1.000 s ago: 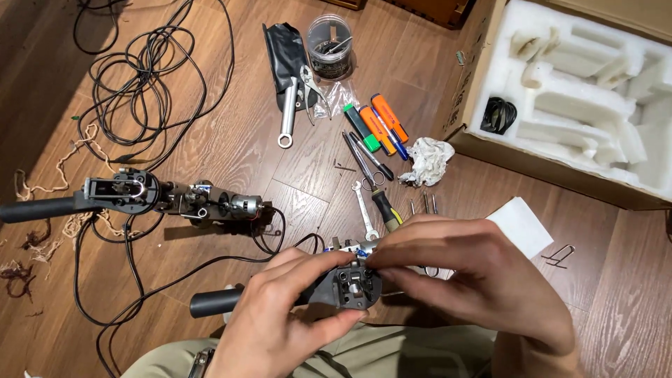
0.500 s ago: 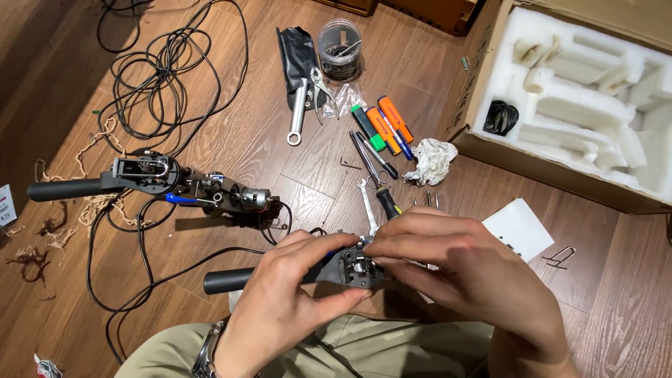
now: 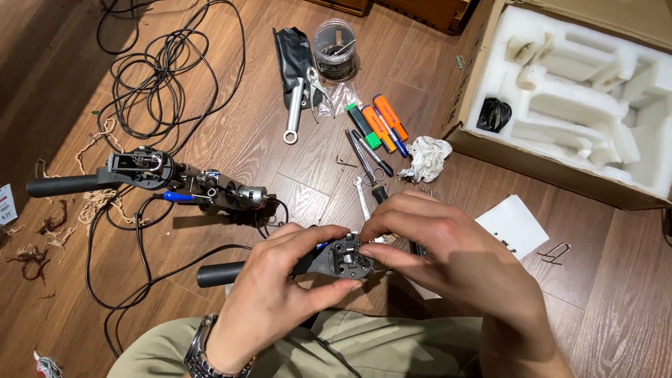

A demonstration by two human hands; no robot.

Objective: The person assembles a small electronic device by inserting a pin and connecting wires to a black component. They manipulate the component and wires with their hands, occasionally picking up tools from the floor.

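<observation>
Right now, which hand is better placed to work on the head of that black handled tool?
Likely right. The right hand has fingertips at the head of the black handled tool; the left hand is wrapped round its body, steadying it.

Up and to the right of our fingers (image 3: 392,224) we see an open brown cardboard box (image 3: 467,105) lined with moulded white foam (image 3: 581,105). A flat white card (image 3: 514,224) lies just right of them. Far left, a small white label (image 3: 5,204) sits at the edge.
</observation>
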